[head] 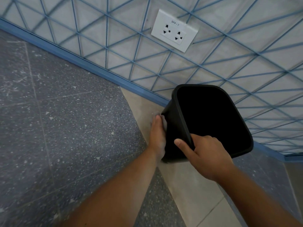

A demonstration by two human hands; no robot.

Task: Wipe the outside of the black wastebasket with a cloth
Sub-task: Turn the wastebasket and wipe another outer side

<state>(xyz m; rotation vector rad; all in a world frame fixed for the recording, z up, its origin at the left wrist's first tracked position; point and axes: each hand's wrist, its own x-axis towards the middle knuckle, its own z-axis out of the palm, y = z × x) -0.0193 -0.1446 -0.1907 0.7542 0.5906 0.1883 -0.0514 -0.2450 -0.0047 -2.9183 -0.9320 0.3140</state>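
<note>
The black wastebasket [211,118] stands on the floor by the wall, tilted, its dark inside facing me. My right hand [208,154] grips the near rim, thumb on the outside and fingers curled over the edge. Against the basket's left outer side my left hand [158,135] lies flat with straight fingers, pressing a pale cloth [164,123] to it. Only a small edge of the cloth shows past the fingers.
A wall with a blue line pattern [213,63] and a blue skirting [91,64] runs right behind the basket. A white double socket [174,30] sits on the wall above. The floor is speckled grey tile [65,128] with a beige strip [193,185].
</note>
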